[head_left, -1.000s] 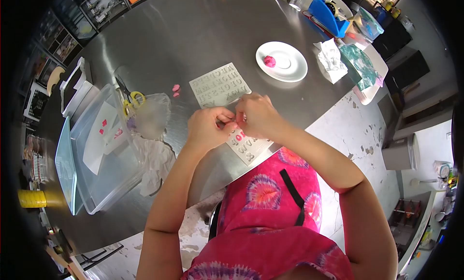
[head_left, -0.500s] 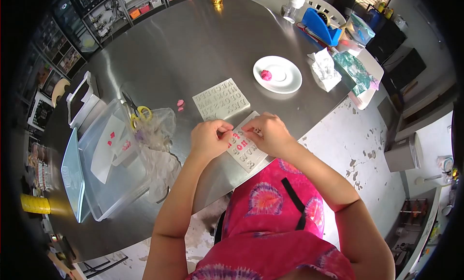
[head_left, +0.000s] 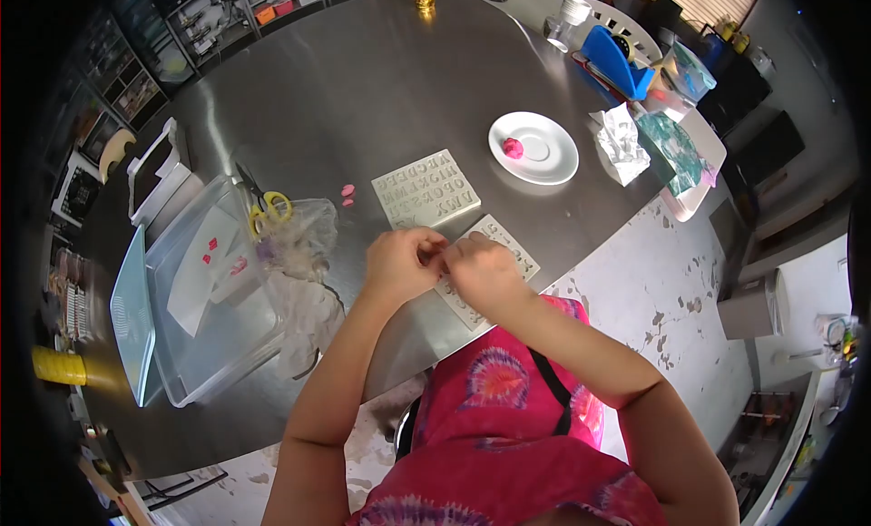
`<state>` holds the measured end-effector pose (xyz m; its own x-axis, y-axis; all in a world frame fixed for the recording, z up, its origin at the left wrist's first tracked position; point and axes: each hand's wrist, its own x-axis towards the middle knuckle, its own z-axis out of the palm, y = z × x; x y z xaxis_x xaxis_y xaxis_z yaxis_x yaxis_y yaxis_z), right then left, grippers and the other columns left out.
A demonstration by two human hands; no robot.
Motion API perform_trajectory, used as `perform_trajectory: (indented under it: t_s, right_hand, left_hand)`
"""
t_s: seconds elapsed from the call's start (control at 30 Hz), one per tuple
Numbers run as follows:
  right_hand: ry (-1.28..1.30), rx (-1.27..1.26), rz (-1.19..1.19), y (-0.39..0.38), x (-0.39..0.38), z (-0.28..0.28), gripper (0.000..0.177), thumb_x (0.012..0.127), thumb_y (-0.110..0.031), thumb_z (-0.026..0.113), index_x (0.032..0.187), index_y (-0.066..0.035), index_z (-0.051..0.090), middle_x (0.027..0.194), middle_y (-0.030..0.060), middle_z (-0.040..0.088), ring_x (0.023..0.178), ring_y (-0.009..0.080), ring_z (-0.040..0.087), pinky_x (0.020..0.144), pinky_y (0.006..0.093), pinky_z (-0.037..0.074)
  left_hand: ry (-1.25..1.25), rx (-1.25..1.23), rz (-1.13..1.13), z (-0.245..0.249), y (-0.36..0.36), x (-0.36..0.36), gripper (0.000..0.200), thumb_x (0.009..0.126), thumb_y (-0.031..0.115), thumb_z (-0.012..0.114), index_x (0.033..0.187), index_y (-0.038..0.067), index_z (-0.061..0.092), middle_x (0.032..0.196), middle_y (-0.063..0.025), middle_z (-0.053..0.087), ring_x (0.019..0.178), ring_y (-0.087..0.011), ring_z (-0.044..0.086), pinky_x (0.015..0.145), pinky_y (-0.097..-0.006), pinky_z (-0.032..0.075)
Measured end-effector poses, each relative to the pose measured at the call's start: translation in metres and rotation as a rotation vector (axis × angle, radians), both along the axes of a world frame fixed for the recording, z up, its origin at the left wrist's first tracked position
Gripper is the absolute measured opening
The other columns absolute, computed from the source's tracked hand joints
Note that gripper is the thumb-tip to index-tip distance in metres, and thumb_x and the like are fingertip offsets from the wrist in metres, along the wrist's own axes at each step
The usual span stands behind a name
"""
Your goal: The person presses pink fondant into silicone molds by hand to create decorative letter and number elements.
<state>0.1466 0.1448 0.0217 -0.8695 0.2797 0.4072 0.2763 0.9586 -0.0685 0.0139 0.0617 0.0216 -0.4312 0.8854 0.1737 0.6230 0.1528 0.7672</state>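
Note:
My left hand [head_left: 405, 265] and my right hand [head_left: 486, 270] meet over the near letter mold [head_left: 510, 243], fingers curled and fingertips together. What they pinch is hidden behind the fingers. This pale mold has letter-shaped hollows and lies at the table's front edge, its middle covered by my right hand. Just beyond it is a second letter mold [head_left: 426, 188], lying flat. Two small pink pieces [head_left: 347, 196] of a dough-like material rest to its left. A pink lump [head_left: 513, 147] sits on a white saucer [head_left: 555, 163] farther back.
On the left stands a clear plastic box [head_left: 218, 372] with white paper [head_left: 195, 285] and small pink pieces inside. Yellow-handled scissors [head_left: 269, 210] and a crumpled plastic bag [head_left: 308, 231] lie beside it. Crumpled tissue [head_left: 621, 145] and a blue tape dispenser [head_left: 617, 65] are at the right.
My right hand has moved left across the near mold to meet my left hand, its fingers turned inward. The pink-filled letters seen earlier are now covered. The view has shifted slightly.

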Motion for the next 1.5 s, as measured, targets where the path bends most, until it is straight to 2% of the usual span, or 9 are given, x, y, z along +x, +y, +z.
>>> perform_trajectory:
  t_s: [0.1,0.17,0.43,0.5,0.73,0.8,0.9,1.03,1.5]
  right_hand:
    - [-0.056,-0.236,0.036,0.025,0.009,0.004,0.010,0.068,-0.013,0.067,0.074,-0.005,0.065,0.071,0.0132,0.065,0.073,0.0261,0.065,0.062,0.0372,0.052]
    - [-0.120,-0.742,-0.075,0.037,0.014,0.021,0.011,0.072,-0.016,0.067,0.077,-0.005,0.067,0.074,0.0134,0.067,0.070,0.0274,0.067,0.064,0.0377,0.053]
    - [-0.158,-0.646,-0.234,0.024,-0.002,0.025,0.011,0.073,-0.015,0.070,0.076,-0.004,0.068,0.072,0.0108,0.068,0.066,0.0253,0.067,0.063,0.0342,0.053]
    - [-0.199,-0.606,-0.244,0.022,-0.001,0.024,0.011,0.072,-0.018,0.068,0.078,-0.008,0.068,0.075,0.0106,0.068,0.068,0.0291,0.066,0.064,0.0399,0.053]
    - [-0.133,-0.297,-0.104,0.020,-0.002,0.021,0.006,0.072,-0.012,0.069,0.073,-0.006,0.067,0.075,0.0112,0.068,0.067,0.0273,0.066,0.062,0.0356,0.052]
    - [-0.232,-0.656,-0.153,0.035,-0.005,0.026,0.007,0.073,-0.012,0.068,0.075,-0.005,0.068,0.077,0.0132,0.068,0.069,0.0277,0.067,0.062,0.0355,0.052]
    - [-0.309,-0.764,-0.178,0.044,-0.009,0.032,0.012,0.072,-0.018,0.066,0.078,-0.009,0.069,0.077,0.0132,0.068,0.074,0.0306,0.067,0.069,0.0410,0.053]
    - [-0.345,-0.666,-0.184,0.041,-0.012,0.035,0.013,0.072,-0.019,0.065,0.078,-0.008,0.069,0.077,0.0135,0.068,0.075,0.0306,0.067,0.071,0.0407,0.053]
    - [-0.385,-0.730,-0.237,0.046,-0.016,0.033,0.017,0.070,-0.022,0.069,0.078,-0.006,0.069,0.078,0.0134,0.068,0.079,0.0308,0.066,0.073,0.0389,0.052]
  left_hand:
    - [-0.014,0.000,0.012,0.002,-0.003,0.002,0.014,0.069,0.010,0.071,0.082,0.006,0.070,0.075,-0.0062,0.071,0.061,-0.0169,0.068,0.058,-0.0273,0.052]
    - [-0.003,0.027,0.015,0.001,-0.002,-0.001,0.013,0.069,0.011,0.071,0.081,0.006,0.070,0.075,-0.0060,0.071,0.062,-0.0172,0.068,0.059,-0.0274,0.053]
    - [0.020,-0.028,0.024,-0.001,-0.002,0.000,0.015,0.070,0.016,0.070,0.083,0.009,0.071,0.074,-0.0011,0.071,0.061,-0.0163,0.067,0.061,-0.0297,0.051]
    - [0.007,-0.038,0.029,-0.003,-0.002,0.001,0.015,0.070,0.016,0.070,0.084,0.010,0.071,0.074,-0.0011,0.071,0.061,-0.0164,0.067,0.061,-0.0296,0.051]
    - [0.003,-0.048,0.017,-0.004,0.000,-0.001,0.015,0.070,0.016,0.070,0.084,0.011,0.071,0.074,0.0001,0.071,0.060,-0.0163,0.066,0.061,-0.0299,0.051]
    - [0.011,-0.025,0.016,-0.006,0.001,0.000,0.014,0.070,0.015,0.070,0.083,0.011,0.071,0.074,0.0003,0.071,0.059,-0.0165,0.066,0.060,-0.0297,0.051]
    - [0.020,0.005,0.015,-0.005,-0.001,0.000,0.012,0.069,0.013,0.070,0.081,0.012,0.071,0.072,0.0000,0.070,0.059,-0.0173,0.065,0.060,-0.0300,0.050]
    - [0.272,0.178,-0.136,-0.007,-0.003,-0.007,0.012,0.067,0.008,0.068,0.077,0.013,0.072,0.070,-0.0012,0.066,0.065,-0.0195,0.062,0.058,-0.0327,0.049]
    - [0.547,0.110,-0.311,0.008,-0.003,-0.006,0.014,0.067,0.009,0.065,0.076,0.015,0.073,0.069,0.0012,0.058,0.069,-0.0180,0.058,0.058,-0.0324,0.048]
